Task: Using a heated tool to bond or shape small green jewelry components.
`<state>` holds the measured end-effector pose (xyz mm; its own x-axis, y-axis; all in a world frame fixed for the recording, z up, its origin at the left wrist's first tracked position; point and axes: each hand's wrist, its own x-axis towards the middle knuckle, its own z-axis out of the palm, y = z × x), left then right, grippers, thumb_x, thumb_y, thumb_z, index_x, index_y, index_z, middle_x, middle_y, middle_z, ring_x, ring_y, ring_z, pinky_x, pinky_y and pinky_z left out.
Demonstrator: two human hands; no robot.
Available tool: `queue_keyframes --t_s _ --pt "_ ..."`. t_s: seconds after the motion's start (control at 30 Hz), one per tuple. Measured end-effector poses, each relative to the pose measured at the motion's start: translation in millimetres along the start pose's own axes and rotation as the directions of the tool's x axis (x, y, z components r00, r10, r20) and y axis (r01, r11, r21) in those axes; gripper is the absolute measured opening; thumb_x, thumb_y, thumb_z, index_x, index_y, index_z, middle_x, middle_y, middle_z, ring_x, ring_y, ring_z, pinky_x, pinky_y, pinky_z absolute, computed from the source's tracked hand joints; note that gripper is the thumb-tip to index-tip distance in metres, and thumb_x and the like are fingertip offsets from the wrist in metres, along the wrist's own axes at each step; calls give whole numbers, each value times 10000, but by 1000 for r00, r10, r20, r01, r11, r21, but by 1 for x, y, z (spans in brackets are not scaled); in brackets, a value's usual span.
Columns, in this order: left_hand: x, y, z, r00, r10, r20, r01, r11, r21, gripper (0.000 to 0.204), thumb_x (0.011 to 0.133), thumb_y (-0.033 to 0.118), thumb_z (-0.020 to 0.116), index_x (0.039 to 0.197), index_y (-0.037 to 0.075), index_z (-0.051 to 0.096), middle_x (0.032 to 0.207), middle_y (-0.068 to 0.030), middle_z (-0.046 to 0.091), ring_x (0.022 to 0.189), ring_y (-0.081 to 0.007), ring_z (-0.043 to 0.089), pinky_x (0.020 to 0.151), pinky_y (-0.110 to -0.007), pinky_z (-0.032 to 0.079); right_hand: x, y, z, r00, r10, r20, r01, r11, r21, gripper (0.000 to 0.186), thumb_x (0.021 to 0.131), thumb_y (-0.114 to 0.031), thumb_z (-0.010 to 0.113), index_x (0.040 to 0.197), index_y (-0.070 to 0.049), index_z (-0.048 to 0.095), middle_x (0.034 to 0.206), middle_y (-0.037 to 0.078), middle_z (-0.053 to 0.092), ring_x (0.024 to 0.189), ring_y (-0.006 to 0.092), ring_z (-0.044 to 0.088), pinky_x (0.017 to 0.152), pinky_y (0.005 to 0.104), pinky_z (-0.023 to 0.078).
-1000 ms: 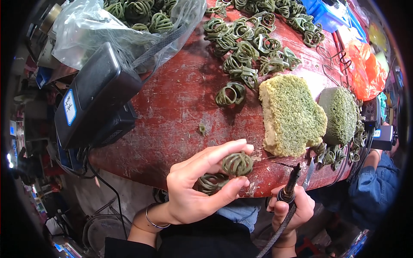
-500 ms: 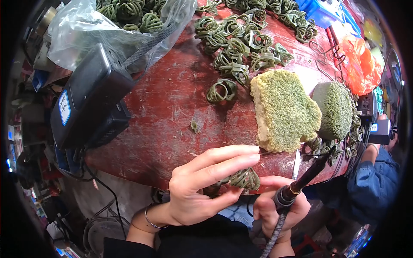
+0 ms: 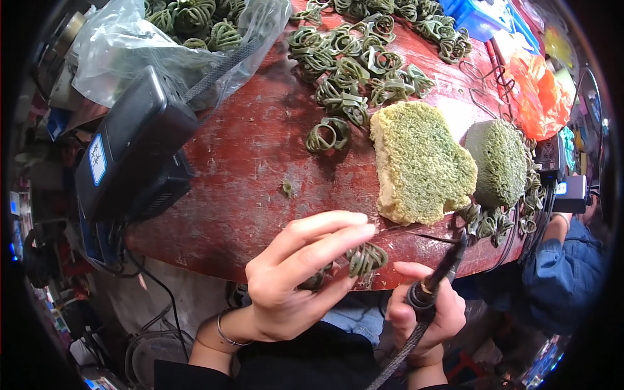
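Observation:
My left hand [image 3: 292, 279] holds small green looped pieces at the table's front edge, one ribbed piece [image 3: 365, 259] showing beyond its fingertips and another partly hidden by the fingers. My right hand [image 3: 435, 312] grips a black iron-like tool [image 3: 443, 266] with a braided cord, its dark tip raised toward the upper right. A dark thin strip [image 3: 429, 237] lies just above the hands. Beyond them sit a ragged yellow-green foam slab [image 3: 422, 162] and a rounder green foam block [image 3: 497, 162], with more looped pieces [image 3: 487, 224] beside them.
On the red table [image 3: 247, 169]: two black devices [image 3: 136, 130] at left, a plastic bag [image 3: 110, 58] of coils, a pile of coils [image 3: 354, 71], a blue basket [image 3: 474, 19], an orange bag [image 3: 536, 91], cables, another device [image 3: 571, 195]. At right, a co-worker's blue sleeve [image 3: 559, 279].
My right hand and tool first rose toward the foam and have since shifted slightly back. My left fingers shifted over the green piece, which has dropped a little. The whole view has drifted slightly.

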<state>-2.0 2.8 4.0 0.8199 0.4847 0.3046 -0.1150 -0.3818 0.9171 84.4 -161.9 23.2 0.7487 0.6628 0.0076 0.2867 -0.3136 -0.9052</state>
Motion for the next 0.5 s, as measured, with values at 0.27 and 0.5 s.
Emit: queue_keyframes --t_s 0.27,0.5 --pt "-2 2 1 982 -63 -179 93 982 164 481 619 -123 676 1080 1 620 1053 -140 595 909 -237 612 758 -303 516 -5 21 -4 970 -233 62 236 864 -446 370 757 -415 719 823 -64 620 564 47 570 418 196 542 409 282 425" --pt "-1 -2 1 981 -14 -195 58 973 221 469 617 -130 679 1061 10 622 1033 -128 593 881 -224 613 719 -290 520 0 17 -3 958 -264 108 283 839 -465 359 731 -367 756 804 -46 612 581 54 574 429 195 554 404 293 433"
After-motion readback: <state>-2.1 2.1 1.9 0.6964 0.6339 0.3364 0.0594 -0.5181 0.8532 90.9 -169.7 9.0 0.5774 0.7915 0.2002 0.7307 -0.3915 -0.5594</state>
